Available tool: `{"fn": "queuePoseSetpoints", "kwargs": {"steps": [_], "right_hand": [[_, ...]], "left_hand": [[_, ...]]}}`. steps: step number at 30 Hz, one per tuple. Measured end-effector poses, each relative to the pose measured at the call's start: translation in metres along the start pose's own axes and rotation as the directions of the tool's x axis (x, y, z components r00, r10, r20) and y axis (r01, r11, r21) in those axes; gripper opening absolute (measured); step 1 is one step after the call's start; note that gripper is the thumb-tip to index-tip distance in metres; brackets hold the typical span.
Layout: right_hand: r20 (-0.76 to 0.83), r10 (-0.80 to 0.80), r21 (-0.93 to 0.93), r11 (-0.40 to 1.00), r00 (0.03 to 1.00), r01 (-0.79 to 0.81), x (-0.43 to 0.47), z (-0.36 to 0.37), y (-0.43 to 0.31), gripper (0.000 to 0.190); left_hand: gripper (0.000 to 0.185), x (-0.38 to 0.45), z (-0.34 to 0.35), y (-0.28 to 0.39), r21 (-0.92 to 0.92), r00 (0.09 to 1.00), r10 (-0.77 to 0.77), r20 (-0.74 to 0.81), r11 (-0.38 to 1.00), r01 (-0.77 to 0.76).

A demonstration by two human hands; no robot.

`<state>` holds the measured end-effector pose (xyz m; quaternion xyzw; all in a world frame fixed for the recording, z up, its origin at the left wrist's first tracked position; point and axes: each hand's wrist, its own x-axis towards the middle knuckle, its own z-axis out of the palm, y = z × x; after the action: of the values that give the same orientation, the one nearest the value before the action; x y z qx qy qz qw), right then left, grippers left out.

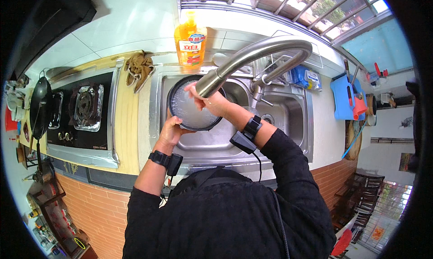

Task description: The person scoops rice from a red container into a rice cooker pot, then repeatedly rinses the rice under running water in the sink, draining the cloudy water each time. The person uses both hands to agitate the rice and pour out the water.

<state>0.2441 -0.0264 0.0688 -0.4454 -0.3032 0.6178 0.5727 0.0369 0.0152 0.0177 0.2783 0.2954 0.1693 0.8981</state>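
Note:
A round, dark-rimmed pot holding cloudy, bubbly water is over the left basin of a stainless steel double sink. My left hand grips its near left rim, thumb on top and fingers beneath. Over the pot, my right hand has its fingers spread and wet, with nothing seen in them; the faucet's spout hides part of it. The curved steel faucet ends right above that hand. Both of my wrists wear black straps with small boxes.
Behind the sink stand an orange dish soap bottle and a blue package. A brown cloth lies left, beside the gas stove and a black wok. A blue plastic container is at the right.

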Motion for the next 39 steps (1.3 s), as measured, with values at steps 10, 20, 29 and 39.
{"fn": "queuePoseSetpoints", "kwargs": {"steps": [10,20,29,39], "right_hand": [[-0.025,-0.101,-0.217,0.972,0.995,0.093,0.001,-0.019,0.011,0.019],[-0.159,-0.456,-0.619,0.737,0.875,0.272,-0.089,-0.061,-0.034,0.022],[-0.802,0.031,0.079,0.995,0.597,0.054,-0.129,-0.177,0.006,0.038],[-0.851,-0.064,-0.081,0.997,0.522,-0.01,-0.115,-0.184,-0.002,0.031]], "left_hand": [[0.079,-0.005,0.025,0.001,0.049,1.0,-0.029,-0.01,0.998,0.03],[0.079,-0.007,0.045,-0.003,0.133,0.999,-0.02,-0.036,0.991,0.025],[0.087,-0.013,0.051,-0.003,0.152,0.999,-0.047,-0.019,0.987,0.049],[0.076,-0.032,0.046,-0.007,0.147,0.991,-0.023,-0.129,0.988,0.042]]}}
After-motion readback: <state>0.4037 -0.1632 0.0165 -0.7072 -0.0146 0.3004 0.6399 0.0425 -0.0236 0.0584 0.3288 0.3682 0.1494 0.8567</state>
